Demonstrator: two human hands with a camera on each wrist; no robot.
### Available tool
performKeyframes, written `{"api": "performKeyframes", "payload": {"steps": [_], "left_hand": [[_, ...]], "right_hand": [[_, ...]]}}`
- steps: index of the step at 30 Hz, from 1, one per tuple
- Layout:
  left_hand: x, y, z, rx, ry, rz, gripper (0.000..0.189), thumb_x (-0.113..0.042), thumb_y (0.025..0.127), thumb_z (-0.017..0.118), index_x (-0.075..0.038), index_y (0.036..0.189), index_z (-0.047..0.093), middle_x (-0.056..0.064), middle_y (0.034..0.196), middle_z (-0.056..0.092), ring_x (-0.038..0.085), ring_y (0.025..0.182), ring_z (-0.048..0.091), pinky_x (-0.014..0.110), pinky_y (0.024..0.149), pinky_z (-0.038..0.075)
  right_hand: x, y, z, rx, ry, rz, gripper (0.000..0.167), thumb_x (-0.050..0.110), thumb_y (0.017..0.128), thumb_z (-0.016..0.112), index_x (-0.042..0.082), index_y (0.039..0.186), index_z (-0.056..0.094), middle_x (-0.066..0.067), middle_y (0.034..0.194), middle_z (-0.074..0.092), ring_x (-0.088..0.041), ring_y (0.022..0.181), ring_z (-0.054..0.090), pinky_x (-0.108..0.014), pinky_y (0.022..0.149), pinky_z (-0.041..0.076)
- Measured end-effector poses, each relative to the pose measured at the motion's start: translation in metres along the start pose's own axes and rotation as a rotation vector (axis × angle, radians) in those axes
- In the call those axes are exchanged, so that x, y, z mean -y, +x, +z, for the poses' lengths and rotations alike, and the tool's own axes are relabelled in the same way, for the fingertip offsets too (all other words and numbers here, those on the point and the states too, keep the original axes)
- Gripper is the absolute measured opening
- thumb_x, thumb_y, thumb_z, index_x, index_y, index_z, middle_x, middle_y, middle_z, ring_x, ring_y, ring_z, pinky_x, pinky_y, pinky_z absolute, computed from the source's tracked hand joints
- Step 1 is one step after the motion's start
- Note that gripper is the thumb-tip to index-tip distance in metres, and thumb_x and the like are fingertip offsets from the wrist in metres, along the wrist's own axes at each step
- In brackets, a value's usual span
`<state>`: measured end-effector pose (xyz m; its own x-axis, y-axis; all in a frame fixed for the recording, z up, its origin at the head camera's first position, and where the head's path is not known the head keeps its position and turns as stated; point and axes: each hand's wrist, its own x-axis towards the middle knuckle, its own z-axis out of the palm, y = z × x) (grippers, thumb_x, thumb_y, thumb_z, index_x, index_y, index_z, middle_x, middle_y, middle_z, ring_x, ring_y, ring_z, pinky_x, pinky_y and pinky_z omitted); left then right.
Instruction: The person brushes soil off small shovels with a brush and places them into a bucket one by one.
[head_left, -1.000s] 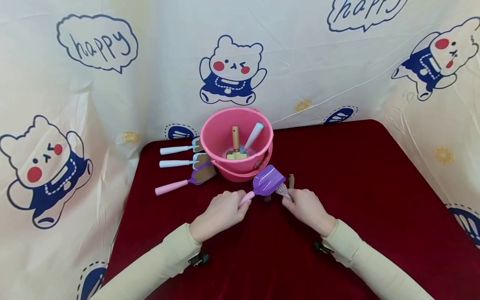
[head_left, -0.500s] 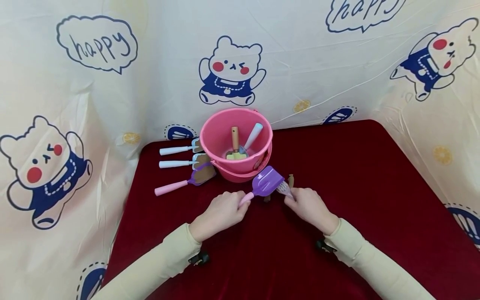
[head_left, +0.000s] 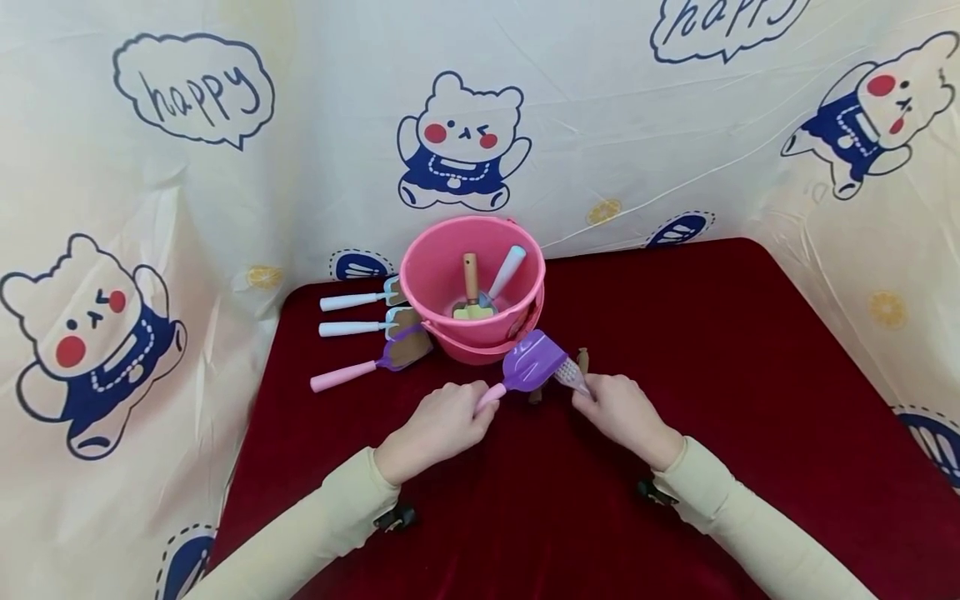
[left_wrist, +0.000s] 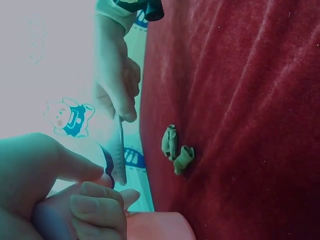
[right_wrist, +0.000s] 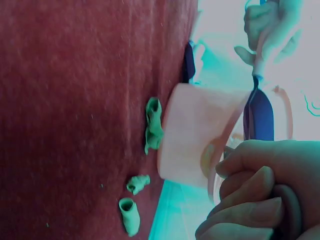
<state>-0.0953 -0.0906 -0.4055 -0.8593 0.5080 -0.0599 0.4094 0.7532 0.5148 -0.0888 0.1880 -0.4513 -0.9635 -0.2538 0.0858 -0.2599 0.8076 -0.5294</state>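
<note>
Just below the frame's centre, the left hand grips a purple shovel by its pink handle; the right hand grips a pale dotted tool. Both look light and stiff, best held by their handles.

Stretches left forearm and right forearm forward in pale sleeves, slanting inward toward each other. Holds left grip and right grip near each other but apart, with backs uppermost. Curls left fingers inward, with left thumb laid alongside; curls right fingers inward too.
</note>
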Motion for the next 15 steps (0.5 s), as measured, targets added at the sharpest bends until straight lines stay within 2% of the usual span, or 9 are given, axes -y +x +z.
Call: {"api": "performKeyframes", "payload": {"steps": [5, 9, 12, 15], "left_hand": [[-0.002, -0.002, -0.007, 0.006, 0.037, -0.014, 0.028, -0.024, 0.103, 0.062, -0.014, 0.079, 0.054, -0.003, 0.058, 0.044, 0.012, 0.049, 0.045, 0.032, 0.050, 0.041], [-0.005, -0.007, -0.018, 0.007, 0.019, -0.016, 0.027, -0.027, 0.102, 0.064, -0.015, 0.080, 0.055, -0.004, 0.057, 0.045, 0.011, 0.049, 0.045, 0.030, 0.050, 0.041], [-0.009, -0.012, -0.033, -0.020, -0.016, -0.017, 0.025, -0.028, 0.102, 0.064, -0.016, 0.082, 0.056, -0.006, 0.057, 0.045, 0.010, 0.048, 0.045, 0.029, 0.048, 0.040], [-0.013, -0.016, -0.052, -0.059, -0.040, -0.014, 0.023, -0.028, 0.102, 0.064, -0.016, 0.084, 0.056, -0.006, 0.058, 0.046, 0.009, 0.048, 0.046, 0.028, 0.047, 0.041]], "right_hand": [[-0.005, 0.003, -0.005, -0.002, -0.013, 0.037, 0.022, 0.015, 0.096, 0.064, 0.012, 0.076, 0.055, 0.007, 0.058, 0.039, -0.007, 0.049, 0.035, -0.026, 0.045, 0.034], [-0.007, 0.002, -0.007, 0.036, 0.057, 0.086, 0.021, 0.016, 0.101, 0.063, 0.010, 0.081, 0.059, 0.005, 0.056, 0.049, -0.007, 0.042, 0.045, -0.027, 0.042, 0.041], [-0.009, -0.001, -0.009, 0.044, 0.083, 0.085, 0.020, 0.016, 0.103, 0.065, 0.008, 0.085, 0.061, 0.003, 0.056, 0.053, -0.006, 0.041, 0.048, -0.027, 0.041, 0.043], [-0.011, -0.003, -0.010, 0.005, 0.030, 0.039, 0.021, 0.016, 0.101, 0.069, 0.006, 0.085, 0.060, 0.003, 0.060, 0.050, -0.007, 0.048, 0.045, -0.027, 0.045, 0.041]]}}
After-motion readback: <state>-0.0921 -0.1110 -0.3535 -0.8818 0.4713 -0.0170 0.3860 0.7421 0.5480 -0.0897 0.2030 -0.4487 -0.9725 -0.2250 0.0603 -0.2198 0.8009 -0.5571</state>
